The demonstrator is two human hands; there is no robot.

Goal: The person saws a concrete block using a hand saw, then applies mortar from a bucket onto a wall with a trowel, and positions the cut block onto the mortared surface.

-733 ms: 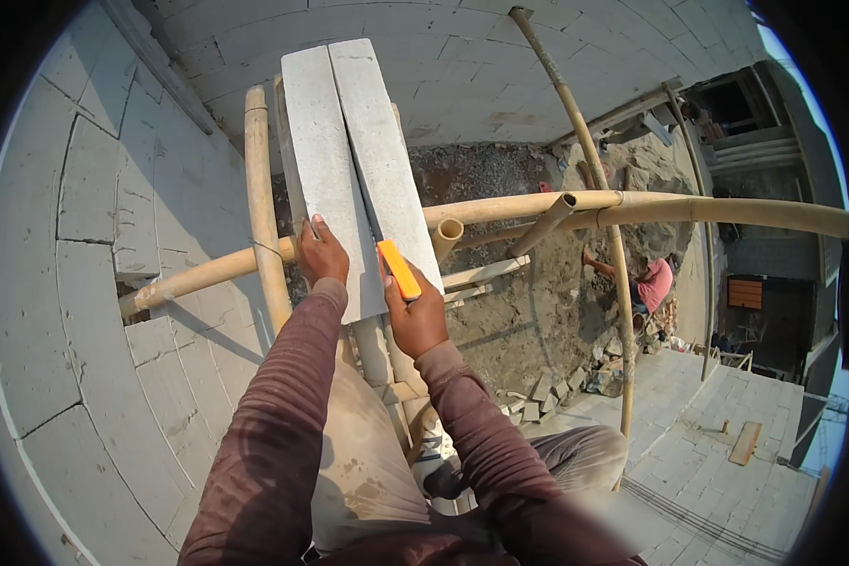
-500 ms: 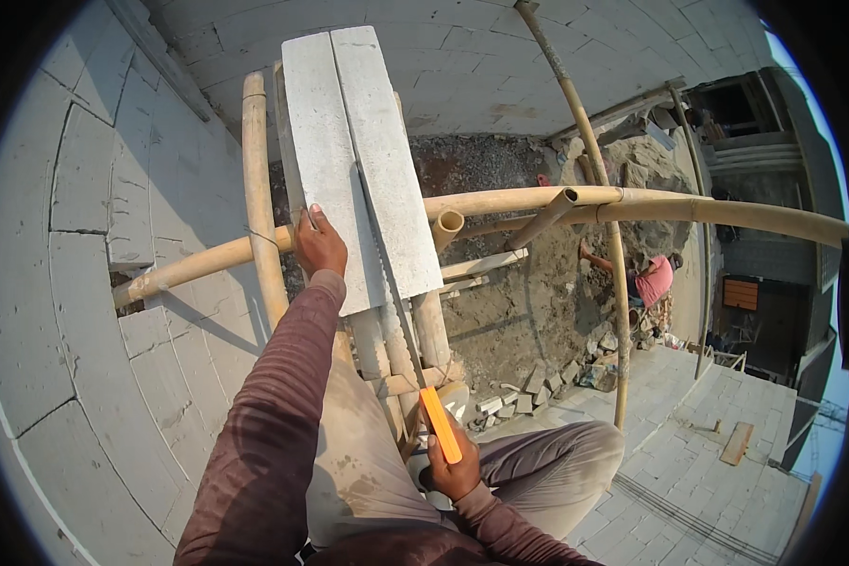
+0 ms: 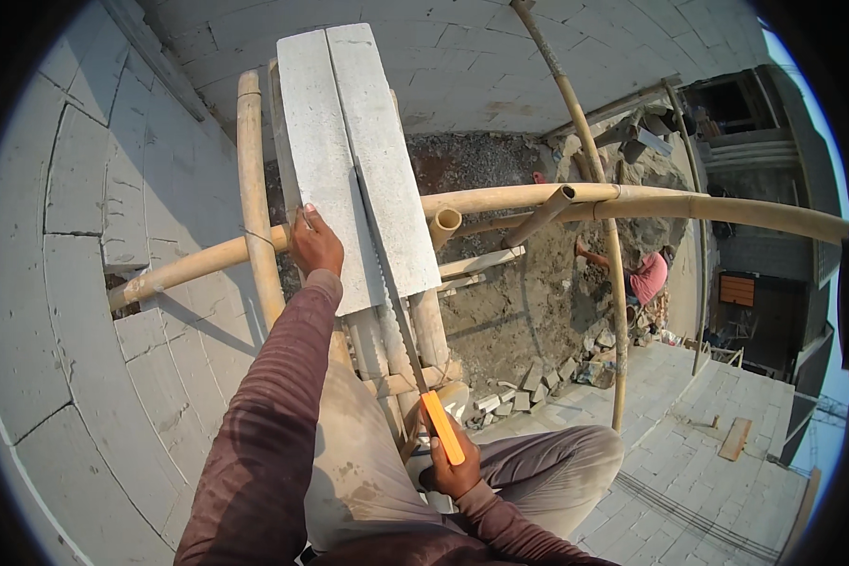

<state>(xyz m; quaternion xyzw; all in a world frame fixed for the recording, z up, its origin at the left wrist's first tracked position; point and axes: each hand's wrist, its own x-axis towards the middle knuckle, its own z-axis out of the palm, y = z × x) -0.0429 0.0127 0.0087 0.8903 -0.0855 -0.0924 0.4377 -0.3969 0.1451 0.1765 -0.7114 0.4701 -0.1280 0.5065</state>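
While the left hand (image 3: 317, 243) lies against the left edge of a long pale block (image 3: 316, 170), the right hand (image 3: 457, 472) is closed round the orange handle (image 3: 442, 427) of a saw, as the head view shows. Whether the left fingers clench the block or only press on it, I cannot tell, since part of that hand is hidden.

The block lies ahead of the person, over bamboo poles (image 3: 431, 330) that stick out beyond its near end. A cut runs along its length, and the saw's toothed blade (image 3: 385, 274) sits in it, coming out at the near end and slanting down to the right hand, near the person's bent leg (image 3: 557, 462).

An upright bamboo post (image 3: 251, 179) stands just left of the block, and a long pole (image 3: 726, 208) reaches off to the right. A block wall (image 3: 61, 321) fills the left side. Well apart, on the right, a person in a pink top (image 3: 649, 278) bends down near a heap of rubble (image 3: 599, 354).
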